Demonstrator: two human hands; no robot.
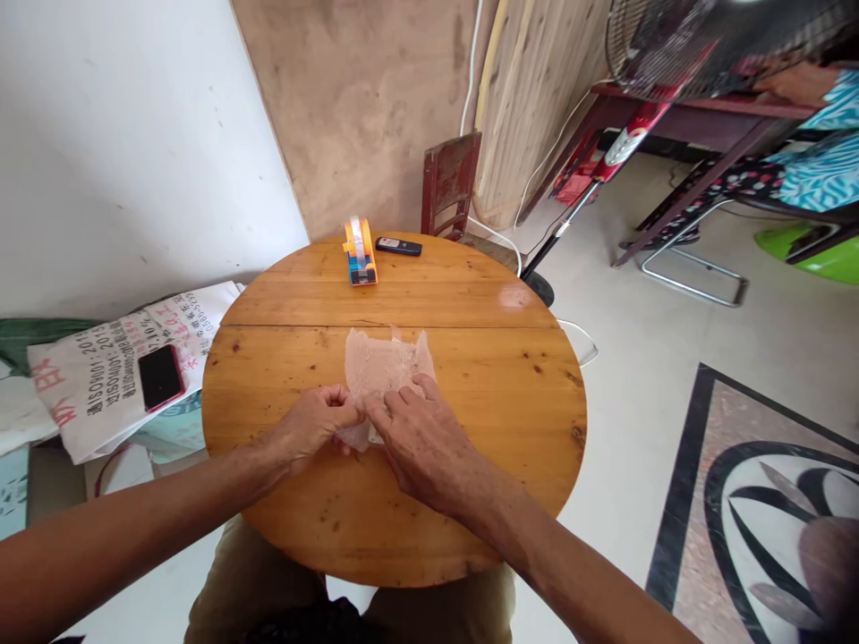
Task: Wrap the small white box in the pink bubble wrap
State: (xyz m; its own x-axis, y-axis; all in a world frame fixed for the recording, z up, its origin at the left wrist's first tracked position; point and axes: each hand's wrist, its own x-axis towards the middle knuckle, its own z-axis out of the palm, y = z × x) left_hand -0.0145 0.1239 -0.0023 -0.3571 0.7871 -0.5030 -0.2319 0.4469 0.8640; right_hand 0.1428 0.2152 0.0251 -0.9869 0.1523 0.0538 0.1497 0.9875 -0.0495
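A clear, crinkled sheet of bubble wrap (379,358) lies on the round wooden table in front of me. My left hand (328,416) pinches its near left edge between thumb and fingers. Across the near right part of the wrap rests my right hand (420,429), its fingers bent and its thumb and index finger gripping the wrap close to my left fingertips. The right thumb is mostly hidden. A small whitish piece (376,436) shows below the right fingers; I cannot tell what it is.
An orange and blue tape dispenser (361,255) and a black handheld device (398,246) lie at the far side of the table (497,376). A phone (161,376) rests on white sacks at left. Behind are a red chair (451,183), a standing fan (624,148) and a seated person.
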